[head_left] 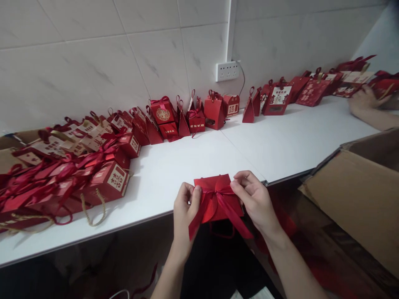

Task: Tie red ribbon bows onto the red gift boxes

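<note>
A small red gift box [229,210] is at the table's front edge, with a dark red ribbon [231,211] knotted across its top. Two ribbon tails hang down over its near side. My left hand [187,203] is closed at the left of the box, thumb and forefinger pinching the ribbon by the upper left corner. On the other side, my right hand [256,201] pinches the ribbon near the upper right corner between thumb and fingertips. The underside of the box is hidden.
Many red gift boxes [107,178] crowd the left of the white table [183,166]; more line the tiled wall. A cardboard box [352,199] stands at right. Another person's hand [366,101] touches boxes at the far right. A power strip [227,72] hangs on the wall.
</note>
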Demonstrator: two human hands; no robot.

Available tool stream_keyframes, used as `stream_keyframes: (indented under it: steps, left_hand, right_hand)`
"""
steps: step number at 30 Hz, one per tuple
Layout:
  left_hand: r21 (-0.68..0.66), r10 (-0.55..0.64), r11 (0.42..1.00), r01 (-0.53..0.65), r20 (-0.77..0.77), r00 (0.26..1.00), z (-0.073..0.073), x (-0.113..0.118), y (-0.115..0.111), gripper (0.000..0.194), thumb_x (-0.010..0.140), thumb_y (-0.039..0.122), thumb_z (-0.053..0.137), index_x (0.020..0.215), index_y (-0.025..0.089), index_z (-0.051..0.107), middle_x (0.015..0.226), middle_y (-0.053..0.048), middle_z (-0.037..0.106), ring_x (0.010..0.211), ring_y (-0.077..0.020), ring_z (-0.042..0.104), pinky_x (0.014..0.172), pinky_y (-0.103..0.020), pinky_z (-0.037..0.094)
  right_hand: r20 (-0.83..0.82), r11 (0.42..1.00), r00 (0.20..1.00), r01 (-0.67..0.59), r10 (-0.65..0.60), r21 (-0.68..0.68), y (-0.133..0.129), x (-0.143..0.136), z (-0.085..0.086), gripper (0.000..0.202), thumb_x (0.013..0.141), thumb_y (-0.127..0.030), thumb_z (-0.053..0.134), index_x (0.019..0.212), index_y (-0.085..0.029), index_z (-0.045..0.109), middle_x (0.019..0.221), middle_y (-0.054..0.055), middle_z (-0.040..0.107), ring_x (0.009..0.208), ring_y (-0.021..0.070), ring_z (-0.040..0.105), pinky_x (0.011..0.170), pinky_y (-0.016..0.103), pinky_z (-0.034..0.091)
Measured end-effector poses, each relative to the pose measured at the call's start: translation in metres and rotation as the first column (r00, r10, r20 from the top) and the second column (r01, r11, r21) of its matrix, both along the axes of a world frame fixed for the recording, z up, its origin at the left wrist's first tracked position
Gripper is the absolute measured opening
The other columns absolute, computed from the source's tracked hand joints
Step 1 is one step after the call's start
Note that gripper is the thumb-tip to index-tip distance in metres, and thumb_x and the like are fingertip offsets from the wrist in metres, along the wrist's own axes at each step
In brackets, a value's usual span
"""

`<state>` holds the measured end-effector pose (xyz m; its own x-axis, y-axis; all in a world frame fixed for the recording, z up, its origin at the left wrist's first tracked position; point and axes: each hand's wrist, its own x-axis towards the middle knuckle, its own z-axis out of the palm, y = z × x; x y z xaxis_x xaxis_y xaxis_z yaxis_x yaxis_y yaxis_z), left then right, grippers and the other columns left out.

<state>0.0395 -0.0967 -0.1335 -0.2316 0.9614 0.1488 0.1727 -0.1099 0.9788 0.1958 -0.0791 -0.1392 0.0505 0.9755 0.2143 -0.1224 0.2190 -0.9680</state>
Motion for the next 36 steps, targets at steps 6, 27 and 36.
stream_keyframes:
  steps: [6, 27, 36]
  left_hand:
    - [-0.004, -0.025, 1.0, 0.025, 0.046, 0.999, 0.001, 0.002, -0.001, 0.036, 0.085, 0.046, 0.049, 0.066, 0.02, 0.034, 0.06, 0.006, 0.031, 0.053, -0.0086, 0.029, 0.05, -0.02, 0.028]
    - [-0.001, -0.162, 0.985, 0.171, 0.3, 0.94, -0.007, 0.005, 0.004, 0.034, 0.072, 0.045, 0.065, 0.072, 0.017, 0.046, 0.063, 0.005, 0.047, 0.054, -0.0068, 0.043, 0.051, -0.018, 0.033]
    - [0.265, -0.094, 0.954, 0.139, -0.177, 0.98, 0.025, 0.009, -0.037, 0.013, 0.083, 0.031, 0.054, 0.077, 0.019, 0.053, 0.072, 0.001, 0.053, 0.06, -0.0097, 0.048, 0.054, -0.02, 0.041]
  right_hand:
    - [-0.168, 0.998, 0.986, 0.01, -0.022, -0.069, -0.001, -0.005, 0.0, 0.026, 0.073, -0.036, 0.068, 0.082, -0.022, 0.048, 0.068, -0.004, 0.046, 0.048, 0.0065, 0.034, 0.043, 0.02, 0.03]
    - [0.382, 0.941, 0.874, -0.336, 0.301, 0.027, -0.017, 0.032, -0.033, 0.116, 0.056, -0.034, 0.083, 0.145, -0.027, 0.01, 0.144, 0.015, 0.034, 0.13, 0.027, 0.039, 0.106, 0.046, 0.034]
    - [0.473, 0.952, 0.88, -0.109, -0.041, 0.285, -0.034, 0.022, -0.035, 0.102, 0.06, -0.031, 0.08, 0.142, -0.03, 0.019, 0.144, 0.013, 0.028, 0.13, 0.0286, 0.037, 0.099, 0.043, 0.044]
